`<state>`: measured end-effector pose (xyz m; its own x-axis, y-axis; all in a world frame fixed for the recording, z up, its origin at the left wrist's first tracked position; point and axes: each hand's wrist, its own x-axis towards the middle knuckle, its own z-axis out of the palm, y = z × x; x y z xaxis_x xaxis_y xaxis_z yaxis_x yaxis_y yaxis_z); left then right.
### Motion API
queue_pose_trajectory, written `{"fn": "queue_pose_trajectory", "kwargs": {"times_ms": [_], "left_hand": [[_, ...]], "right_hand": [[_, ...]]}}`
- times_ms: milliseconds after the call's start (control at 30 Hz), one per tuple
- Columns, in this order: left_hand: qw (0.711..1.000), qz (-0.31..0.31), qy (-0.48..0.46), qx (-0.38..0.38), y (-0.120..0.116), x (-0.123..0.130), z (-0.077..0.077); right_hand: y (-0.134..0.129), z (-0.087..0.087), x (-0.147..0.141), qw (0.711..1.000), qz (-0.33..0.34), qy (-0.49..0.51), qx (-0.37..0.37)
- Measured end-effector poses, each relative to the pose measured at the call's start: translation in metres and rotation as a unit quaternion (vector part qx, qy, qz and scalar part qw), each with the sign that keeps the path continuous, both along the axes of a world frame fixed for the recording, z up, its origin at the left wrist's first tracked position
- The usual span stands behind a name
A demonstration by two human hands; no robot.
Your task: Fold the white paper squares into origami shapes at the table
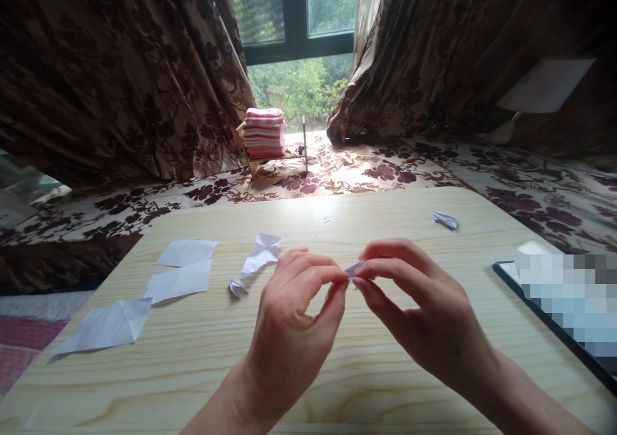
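Between my fingertips is a small folded piece of paper (355, 269), mostly covered by the fingers. My left hand (301, 310) pinches its left end between thumb and forefinger. At the other end, my right hand (417, 300) grips it with thumb and fingers. Both hands are held over the middle of the wooden table (347, 383). Just left of my left hand lie a creased, torn piece of paper (263, 252) and a small folded paper shape (236, 288). Another folded paper shape (446, 220) rests farther back on the right.
Several flat paper sheets (178, 284) lie on the table's left side. A dark-edged device with a blurred screen (554, 306) is at the right edge. Behind the table, a small stand bears folded red-and-white cloths (263, 133). A lamp (547, 87) stands at the back right.
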<state>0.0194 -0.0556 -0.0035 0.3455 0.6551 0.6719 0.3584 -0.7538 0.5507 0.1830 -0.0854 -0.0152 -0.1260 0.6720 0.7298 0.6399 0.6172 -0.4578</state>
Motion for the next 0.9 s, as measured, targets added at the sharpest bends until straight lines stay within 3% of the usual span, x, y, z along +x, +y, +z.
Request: {"fn": "queue_pose_trajectory", "kwargs": {"times_ms": [267,467,633,767,900], "left_hand": [[1.0,-0.001,-0.002,-0.003,-0.0011,-0.0007,0.0],[0.998,0.025,-0.018,-0.052,-0.0042,-0.0012,-0.0031],[0.997,0.006,-0.035,-0.071,-0.0036,-0.0018,-0.0057],[0.997,-0.002,-0.041,-0.059,-0.003,-0.0009,-0.0034],[0.977,-0.036,-0.026,-0.208,-0.0007,-0.0019,0.0033]], "right_hand": [[-0.0004,-0.0013,-0.0041,1.0,-0.017,0.009,0.005],[-0.0007,-0.0021,-0.0041,1.0,-0.016,0.002,0.006],[-0.0015,-0.0028,-0.0034,0.998,-0.038,0.026,-0.036],[-0.0022,0.0001,-0.0039,0.995,0.014,0.044,-0.089],[-0.0018,0.0033,-0.0033,0.986,0.034,0.075,-0.145]]}}
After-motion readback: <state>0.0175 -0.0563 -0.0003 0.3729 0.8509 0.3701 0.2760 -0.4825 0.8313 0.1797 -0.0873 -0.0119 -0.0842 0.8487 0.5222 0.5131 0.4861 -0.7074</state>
